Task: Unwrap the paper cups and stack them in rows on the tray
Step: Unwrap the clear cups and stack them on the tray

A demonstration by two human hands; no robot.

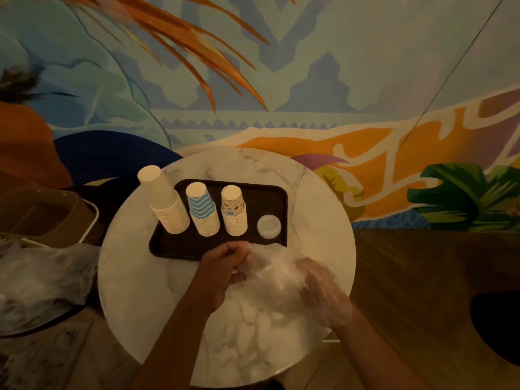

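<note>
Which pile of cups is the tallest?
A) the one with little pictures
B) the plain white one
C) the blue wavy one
B: the plain white stack, at the left end of the row on the tray, rises higher than the blue wavy stack and the stack with little pictures.

The left grip [225, 266] pinched clear wrap [270, 267] covering the right grip [320, 288], near three cup stacks [204, 215] on the tray [180, 246].
</note>
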